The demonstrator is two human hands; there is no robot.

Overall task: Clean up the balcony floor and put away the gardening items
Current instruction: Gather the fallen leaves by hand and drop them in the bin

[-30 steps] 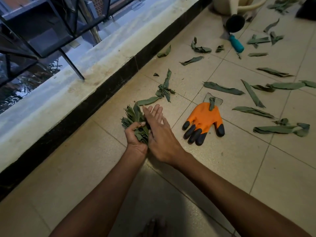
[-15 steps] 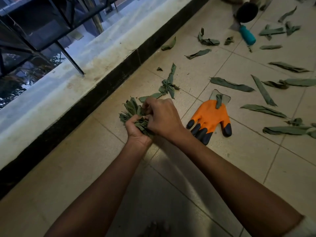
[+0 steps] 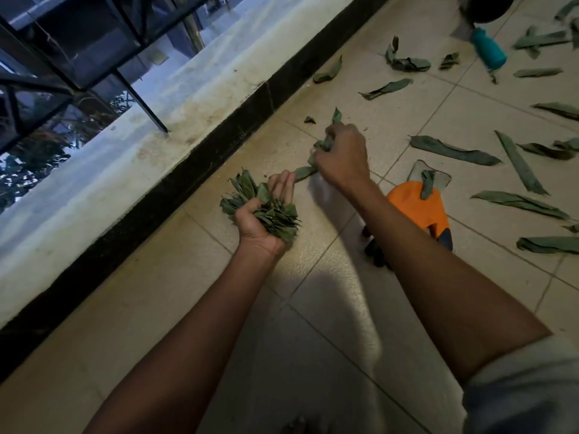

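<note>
Tiled balcony floor [image 3: 360, 308] beside the orange glove [image 3: 416, 208] carries light, limp leaves, best pinched mid-blade: the left hand [image 3: 260, 220] clutches a gathered leaf bundle [image 3: 266, 208] while the right hand [image 3: 341, 155] grips a leaf cluster [image 3: 326, 145] just beyond it.

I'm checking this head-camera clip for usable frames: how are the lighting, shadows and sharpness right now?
Head view: dim, bluish evening light; the arms cast a soft shadow on the floor tiles; straight lines bow from the wide-angle lens; the leaf bundle in the left hand is sharp, and the right hand is slightly motion-blurred.
</note>
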